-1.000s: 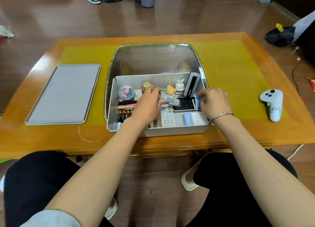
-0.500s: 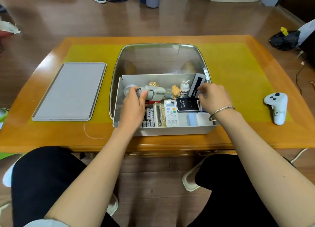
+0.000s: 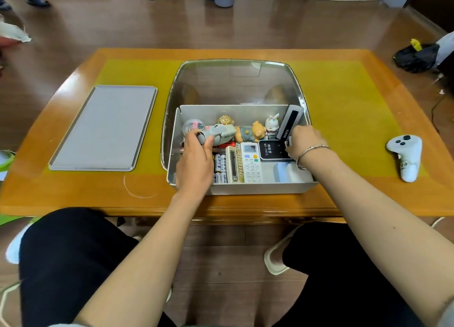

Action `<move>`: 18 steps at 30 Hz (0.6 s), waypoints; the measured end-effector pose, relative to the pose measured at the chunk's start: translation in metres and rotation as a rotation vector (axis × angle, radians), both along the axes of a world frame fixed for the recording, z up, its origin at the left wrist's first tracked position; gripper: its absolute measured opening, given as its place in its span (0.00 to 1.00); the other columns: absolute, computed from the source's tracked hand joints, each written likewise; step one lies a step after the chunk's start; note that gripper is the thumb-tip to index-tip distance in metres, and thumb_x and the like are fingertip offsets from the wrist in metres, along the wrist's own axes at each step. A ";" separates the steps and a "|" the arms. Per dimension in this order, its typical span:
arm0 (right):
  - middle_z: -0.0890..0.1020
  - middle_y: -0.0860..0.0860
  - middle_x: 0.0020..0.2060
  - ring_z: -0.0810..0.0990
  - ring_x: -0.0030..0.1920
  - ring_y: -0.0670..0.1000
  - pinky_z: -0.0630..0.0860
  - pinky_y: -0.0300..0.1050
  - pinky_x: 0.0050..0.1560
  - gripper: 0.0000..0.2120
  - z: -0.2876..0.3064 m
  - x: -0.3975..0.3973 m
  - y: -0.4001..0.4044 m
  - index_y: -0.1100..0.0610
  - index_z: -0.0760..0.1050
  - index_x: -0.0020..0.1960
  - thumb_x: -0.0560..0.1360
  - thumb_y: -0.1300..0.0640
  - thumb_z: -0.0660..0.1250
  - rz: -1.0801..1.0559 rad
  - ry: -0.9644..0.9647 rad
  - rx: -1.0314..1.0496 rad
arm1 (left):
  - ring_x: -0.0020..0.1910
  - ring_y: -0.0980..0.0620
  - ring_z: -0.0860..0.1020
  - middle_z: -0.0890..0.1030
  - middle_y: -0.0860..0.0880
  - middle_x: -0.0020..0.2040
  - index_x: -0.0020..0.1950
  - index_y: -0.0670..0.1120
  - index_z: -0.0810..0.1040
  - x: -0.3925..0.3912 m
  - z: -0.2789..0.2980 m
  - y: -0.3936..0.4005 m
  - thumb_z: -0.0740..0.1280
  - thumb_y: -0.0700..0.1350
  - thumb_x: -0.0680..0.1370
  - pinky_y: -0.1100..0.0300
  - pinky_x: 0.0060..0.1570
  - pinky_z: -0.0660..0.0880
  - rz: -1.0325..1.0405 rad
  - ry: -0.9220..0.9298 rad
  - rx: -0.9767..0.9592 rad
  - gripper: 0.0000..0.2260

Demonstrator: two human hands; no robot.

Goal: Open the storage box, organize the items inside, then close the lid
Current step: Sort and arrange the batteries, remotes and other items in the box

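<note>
The grey storage box [image 3: 260, 188] stands open on the table with its clear lid [image 3: 235, 83] tipped back behind it. My left hand [image 3: 196, 159] grips a grey cylindrical device [image 3: 218, 133] lying across the box's back left part. My right hand [image 3: 304, 140] pinches a small flat item at the box's right side, beside a black Wi-Fi device [image 3: 271, 149] and a tall dark BENTE box [image 3: 290, 121]. Inside also lie batteries [image 3: 220, 168], a white remote [image 3: 251, 162], a bear figure [image 3: 250, 131] and a rabbit figure [image 3: 272, 122].
A grey tray [image 3: 105, 127] lies on the yellow mat [image 3: 344, 100] to the left. A white game controller [image 3: 406, 154] rests near the table's right edge. My knees are below the table's front edge. A black bag [image 3: 417, 56] and shoes sit on the floor beyond.
My left hand carried the grey device from the box's middle to the back left part and laid it crosswise. My right hand stayed at the box's right side.
</note>
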State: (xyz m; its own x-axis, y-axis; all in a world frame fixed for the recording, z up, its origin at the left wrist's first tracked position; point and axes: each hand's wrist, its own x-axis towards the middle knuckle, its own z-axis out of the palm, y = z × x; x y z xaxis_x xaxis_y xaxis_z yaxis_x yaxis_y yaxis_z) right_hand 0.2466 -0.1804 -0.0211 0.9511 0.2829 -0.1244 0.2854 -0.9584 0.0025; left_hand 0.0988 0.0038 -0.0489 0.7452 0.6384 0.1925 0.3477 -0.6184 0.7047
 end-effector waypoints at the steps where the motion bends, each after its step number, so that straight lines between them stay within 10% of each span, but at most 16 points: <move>1: 0.79 0.60 0.48 0.78 0.48 0.61 0.69 0.45 0.38 0.04 -0.001 0.001 -0.002 0.61 0.74 0.47 0.74 0.61 0.67 0.019 -0.007 0.024 | 0.57 0.44 0.77 0.77 0.45 0.62 0.67 0.45 0.66 0.000 0.000 0.000 0.54 0.55 0.82 0.49 0.47 0.76 -0.002 0.003 0.012 0.18; 11: 0.82 0.53 0.50 0.79 0.51 0.56 0.77 0.49 0.50 0.15 -0.008 0.004 -0.008 0.54 0.77 0.57 0.72 0.54 0.71 0.233 0.030 0.272 | 0.56 0.45 0.78 0.77 0.45 0.61 0.65 0.45 0.66 -0.001 -0.003 -0.001 0.53 0.55 0.82 0.54 0.41 0.74 -0.001 0.019 0.074 0.18; 18: 0.80 0.49 0.31 0.77 0.32 0.45 0.71 0.38 0.35 0.09 0.005 -0.008 -0.001 0.52 0.75 0.45 0.69 0.54 0.74 0.144 0.259 0.636 | 0.54 0.45 0.79 0.77 0.45 0.61 0.65 0.44 0.67 -0.001 -0.004 -0.002 0.54 0.55 0.82 0.55 0.38 0.73 -0.011 0.014 0.114 0.18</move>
